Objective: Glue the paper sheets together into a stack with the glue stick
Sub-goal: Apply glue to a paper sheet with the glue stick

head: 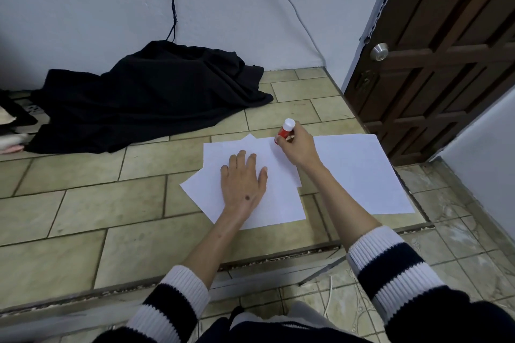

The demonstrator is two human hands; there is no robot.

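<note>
Head view: on a glossy tiled floor (83, 203) beside crumpled black cloth (145, 97), loose white paper sheets (281, 203) fan out flat; left hand (243, 179) presses them with fingers straight and spread, while right hand (296, 146) curls around a red, white-capped glue stick (284, 131) at their far edge.

This looks like a room in a home: a tiled floor (83, 203), a plain white wall (97, 8), a brown wooden door (446, 50) with knob, and perhaps clothing, a black cloth (145, 97), lying there.
</note>
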